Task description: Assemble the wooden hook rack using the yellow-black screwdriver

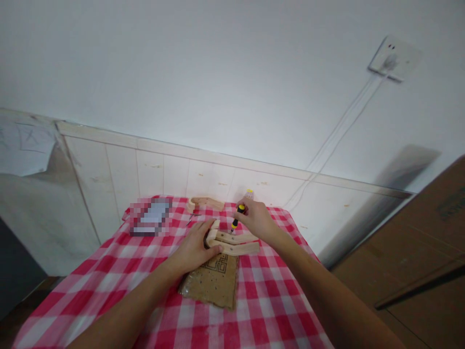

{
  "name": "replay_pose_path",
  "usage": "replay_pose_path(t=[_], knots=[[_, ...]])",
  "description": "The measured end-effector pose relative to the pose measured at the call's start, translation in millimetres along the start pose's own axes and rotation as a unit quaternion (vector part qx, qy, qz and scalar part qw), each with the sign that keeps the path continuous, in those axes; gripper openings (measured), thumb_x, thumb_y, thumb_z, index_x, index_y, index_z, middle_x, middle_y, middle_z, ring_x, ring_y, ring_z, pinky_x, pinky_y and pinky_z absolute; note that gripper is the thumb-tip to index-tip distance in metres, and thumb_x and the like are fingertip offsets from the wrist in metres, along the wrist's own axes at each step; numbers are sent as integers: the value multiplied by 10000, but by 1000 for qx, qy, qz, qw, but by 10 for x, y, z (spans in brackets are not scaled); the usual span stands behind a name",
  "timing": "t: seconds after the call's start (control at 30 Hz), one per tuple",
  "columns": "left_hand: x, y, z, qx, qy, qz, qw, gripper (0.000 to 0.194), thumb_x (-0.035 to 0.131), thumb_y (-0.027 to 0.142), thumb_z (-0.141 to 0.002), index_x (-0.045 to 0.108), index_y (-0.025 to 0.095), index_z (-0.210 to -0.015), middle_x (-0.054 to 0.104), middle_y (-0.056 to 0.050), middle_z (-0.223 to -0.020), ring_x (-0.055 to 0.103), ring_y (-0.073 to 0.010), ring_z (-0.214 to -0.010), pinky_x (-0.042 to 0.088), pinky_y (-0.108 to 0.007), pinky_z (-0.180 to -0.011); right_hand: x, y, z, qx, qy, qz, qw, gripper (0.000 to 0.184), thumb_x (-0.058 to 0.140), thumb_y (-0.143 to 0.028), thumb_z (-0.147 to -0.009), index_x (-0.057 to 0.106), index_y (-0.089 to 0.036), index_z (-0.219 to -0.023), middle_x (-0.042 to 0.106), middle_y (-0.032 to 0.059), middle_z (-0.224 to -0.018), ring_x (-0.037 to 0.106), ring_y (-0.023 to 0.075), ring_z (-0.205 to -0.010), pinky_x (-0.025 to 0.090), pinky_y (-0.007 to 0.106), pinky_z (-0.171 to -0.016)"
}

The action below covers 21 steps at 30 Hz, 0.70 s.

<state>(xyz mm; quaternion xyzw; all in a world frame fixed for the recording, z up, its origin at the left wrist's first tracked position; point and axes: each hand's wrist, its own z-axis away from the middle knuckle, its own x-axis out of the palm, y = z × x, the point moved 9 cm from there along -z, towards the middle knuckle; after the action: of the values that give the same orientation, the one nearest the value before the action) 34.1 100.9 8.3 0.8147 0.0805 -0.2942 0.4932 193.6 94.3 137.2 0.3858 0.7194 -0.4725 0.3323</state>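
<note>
My right hand [259, 219] grips a yellow and black screwdriver [237, 218], its shaft pointing down at a pale curved wooden piece. That wooden assembly [238, 248] has two bent arms with dark screws in them and lies over a piece of brown cardboard [214, 286]. My left hand [198, 245] is closed around the left end of the assembly, thumb on the near arm and fingers on the far side. Whether the screwdriver's tip sits in a screw is too small to tell.
Another curved wooden piece [207, 202] lies at the back of the red checked tablecloth [261, 310]. Beside it is a small thin dark item [191, 219]. A blurred-out phone-like device [152, 216] is at the back left. A clear yellow-topped container [249, 194] stands behind my right hand.
</note>
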Motion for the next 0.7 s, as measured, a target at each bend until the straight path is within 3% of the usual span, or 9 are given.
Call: replay_pose_path(t=[0.4, 0.7], knots=[[-1, -14, 11, 2, 6, 4, 1000, 737, 777, 379, -786, 537, 178, -1453, 601, -163, -1428, 549, -357, -1314, 447, -517, -1108, 9, 228, 126, 13, -2, -11, 1000, 85, 737, -204, -881, 689, -175, -817, 660, -6, -693, 561, 142, -628, 358, 243, -598], [2, 1, 10, 7, 12, 2, 1000, 719, 775, 365, -780, 547, 183, -1437, 619, -150, -1396, 563, -343, -1290, 442, -514, -1114, 13, 171, 152, 1, -16, -22, 1000, 82, 725, -190, -874, 693, -184, -799, 659, -9, -673, 581, 152, -643, 382, 248, -619]])
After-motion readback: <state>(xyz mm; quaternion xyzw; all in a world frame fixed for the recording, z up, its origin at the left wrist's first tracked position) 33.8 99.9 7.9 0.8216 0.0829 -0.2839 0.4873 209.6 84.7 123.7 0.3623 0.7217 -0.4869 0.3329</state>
